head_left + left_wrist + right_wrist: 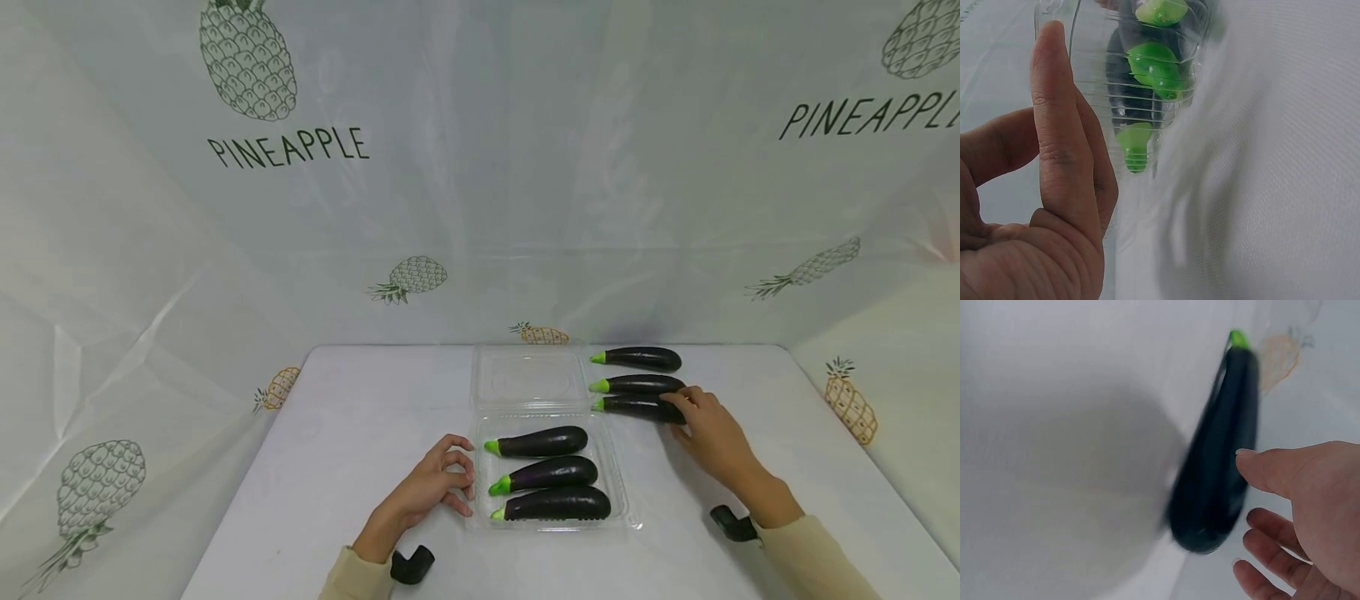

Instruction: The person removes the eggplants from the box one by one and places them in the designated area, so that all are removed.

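A clear plastic clamshell box (617, 471) lies with its lid (528, 377) folded back. Three dark eggplants with green stems lie in its base: a far one (543, 442), a middle one (551, 473) and a near one (562, 503). Beside the box's left wall is my left hand (438, 475), fingers loosely bent, holding nothing; whether it touches the wall I cannot tell. To the right of the lid, my right hand (712, 437) reaches the thick end of a loose eggplant (637, 407). In the right wrist view its thumb overlaps that eggplant (1213, 456), with the other fingers spread apart.
Two more eggplants lie behind the one at my right hand, a middle one (641, 384) and a far one (645, 359). A white table (360, 400) carries everything. Behind it hangs a pineapple-printed sheet (480, 183).
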The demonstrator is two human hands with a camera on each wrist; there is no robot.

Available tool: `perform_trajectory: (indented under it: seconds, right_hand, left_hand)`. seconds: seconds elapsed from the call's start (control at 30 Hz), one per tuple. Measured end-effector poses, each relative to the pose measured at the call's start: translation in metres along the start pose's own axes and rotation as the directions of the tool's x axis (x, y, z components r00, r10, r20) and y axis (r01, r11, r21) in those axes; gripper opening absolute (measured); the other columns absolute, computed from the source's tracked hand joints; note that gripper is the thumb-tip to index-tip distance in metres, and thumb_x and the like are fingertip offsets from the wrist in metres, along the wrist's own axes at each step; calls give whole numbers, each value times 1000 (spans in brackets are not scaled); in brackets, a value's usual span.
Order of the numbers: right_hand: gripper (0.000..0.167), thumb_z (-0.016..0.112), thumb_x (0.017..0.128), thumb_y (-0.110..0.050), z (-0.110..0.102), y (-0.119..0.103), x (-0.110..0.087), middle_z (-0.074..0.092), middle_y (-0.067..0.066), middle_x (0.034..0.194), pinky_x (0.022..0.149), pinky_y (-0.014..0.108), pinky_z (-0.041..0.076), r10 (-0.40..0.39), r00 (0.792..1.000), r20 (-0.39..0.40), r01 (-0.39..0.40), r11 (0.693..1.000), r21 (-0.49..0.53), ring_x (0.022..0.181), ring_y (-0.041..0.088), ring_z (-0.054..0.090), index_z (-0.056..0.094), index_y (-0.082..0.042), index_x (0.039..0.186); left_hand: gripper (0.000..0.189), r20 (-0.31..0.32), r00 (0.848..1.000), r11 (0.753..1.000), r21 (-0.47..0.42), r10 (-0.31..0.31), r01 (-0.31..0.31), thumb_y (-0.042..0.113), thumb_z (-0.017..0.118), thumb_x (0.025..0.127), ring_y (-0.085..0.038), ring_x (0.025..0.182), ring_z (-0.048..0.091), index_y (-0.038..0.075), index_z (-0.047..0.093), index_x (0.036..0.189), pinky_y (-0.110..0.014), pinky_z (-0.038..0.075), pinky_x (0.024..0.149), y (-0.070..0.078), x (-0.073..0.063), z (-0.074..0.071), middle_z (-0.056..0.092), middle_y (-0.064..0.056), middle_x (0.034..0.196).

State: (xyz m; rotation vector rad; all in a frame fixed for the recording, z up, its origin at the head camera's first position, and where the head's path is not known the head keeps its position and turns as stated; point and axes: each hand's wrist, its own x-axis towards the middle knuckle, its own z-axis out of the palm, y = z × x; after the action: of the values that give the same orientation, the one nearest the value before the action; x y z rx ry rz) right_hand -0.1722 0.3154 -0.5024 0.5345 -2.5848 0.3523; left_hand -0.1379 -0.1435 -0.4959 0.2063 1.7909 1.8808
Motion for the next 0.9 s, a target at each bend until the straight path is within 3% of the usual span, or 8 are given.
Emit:
perform_trajectory:
  seconds: [0.5,0.7,0.9]
  right_hand:
    - [53,94,76,-8,-27,-89,15,66,11,119,82,55,62,-186,982,38,184,981,60,107,34,67,71,-7,124]
    - [51,94,79,-15,-29,-116,14,66,5,120,90,49,62,-254,962,100,245,965,96,110,26,66,72,-11,125]
    - [49,92,82,-21,-30,-132,11,66,1,122,90,43,62,-319,932,173,296,944,142,110,21,64,71,-12,126]
  left_hand:
    - [48,-7,1000,1000,1,-9,9,-7,57,97,-18,75,61,-6,36,139,-31,64,59,0,0,0,54,-6,95]
    - [47,-8,1000,1000,0,-10,10,-7,57,97,-19,76,61,-6,36,139,-31,64,59,1,0,0,54,-6,95]
    - [46,-4,1000,1000,2,-8,8,-7,57,98,-19,76,61,-5,36,139,-31,64,59,1,0,1,54,-6,95]
